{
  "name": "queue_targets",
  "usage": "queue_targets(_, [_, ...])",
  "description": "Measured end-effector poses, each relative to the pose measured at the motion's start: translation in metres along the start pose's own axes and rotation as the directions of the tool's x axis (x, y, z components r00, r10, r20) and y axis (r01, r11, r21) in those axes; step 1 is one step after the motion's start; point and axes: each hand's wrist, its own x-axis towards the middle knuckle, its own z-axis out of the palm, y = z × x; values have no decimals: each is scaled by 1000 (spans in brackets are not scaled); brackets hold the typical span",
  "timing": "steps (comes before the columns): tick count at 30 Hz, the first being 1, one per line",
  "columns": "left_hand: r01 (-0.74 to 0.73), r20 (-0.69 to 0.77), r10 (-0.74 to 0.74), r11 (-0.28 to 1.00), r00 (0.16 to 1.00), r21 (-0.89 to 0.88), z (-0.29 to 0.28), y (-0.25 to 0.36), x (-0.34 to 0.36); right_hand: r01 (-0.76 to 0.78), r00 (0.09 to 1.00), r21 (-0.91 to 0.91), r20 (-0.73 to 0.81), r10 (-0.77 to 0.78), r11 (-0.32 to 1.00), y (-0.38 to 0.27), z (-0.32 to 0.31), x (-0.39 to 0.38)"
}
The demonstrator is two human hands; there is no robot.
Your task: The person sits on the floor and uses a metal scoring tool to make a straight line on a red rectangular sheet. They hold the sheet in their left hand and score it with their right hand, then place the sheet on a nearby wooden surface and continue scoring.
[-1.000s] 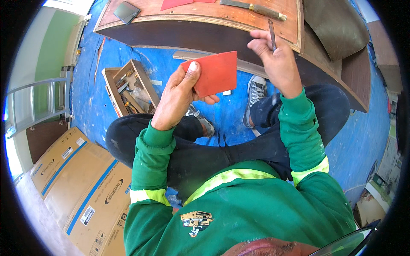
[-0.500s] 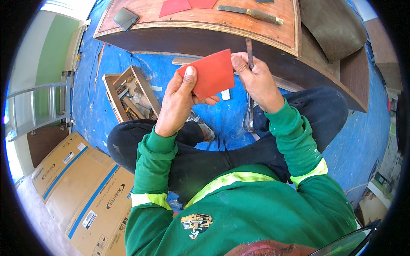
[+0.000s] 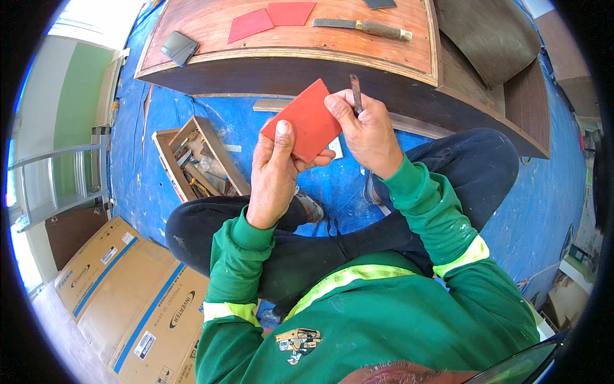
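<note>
My left hand point(image 3: 276, 168) holds a red rectangular sheet point(image 3: 307, 120) up in front of me, thumb pressed on its face. My right hand point(image 3: 366, 128) touches the sheet's right edge with its fingertips and grips a thin dark tool point(image 3: 355, 93) that points upward. Both hands are above my crossed legs in dark trousers. I sit on a blue tarp point(image 3: 256, 128) facing a curved wooden panel point(image 3: 307, 38).
On the wooden panel lie two more red sheets point(image 3: 268, 19), a long knife-like tool with a wooden handle point(image 3: 364, 27) and a dark flat block point(image 3: 179, 47). A wooden toolbox point(image 3: 198, 160) sits at left. Flattened cardboard boxes point(image 3: 121, 301) lie lower left.
My right hand has come down from the panel's edge with the thin tool and now meets the red sheet. My left hand has kept holding the sheet, shifting it slightly.
</note>
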Motion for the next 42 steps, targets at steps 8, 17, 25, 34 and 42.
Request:
queue_targets(8, [-22,-51,20,999,999,-41,1,-3,5,2,999,346,-36,11,938,-22,14,-18])
queue_targets(17, [0,-24,-1,1000,1000,-24,-1,-4,4,79,997,203,-16,-78,976,-7,3,-8])
queue_targets(25, [1,-46,-1,1000,999,-11,-1,-7,1,12,998,260,-68,5,966,-6,6,-6])
queue_targets(34, [134,95,-130,991,987,-28,-13,3,5,-125,991,354,88,100,927,-1,-8,8])
queue_targets(42, [188,146,-193,981,970,47,-10,-4,1,-201,965,246,214,150,948,-17,-27,-1])
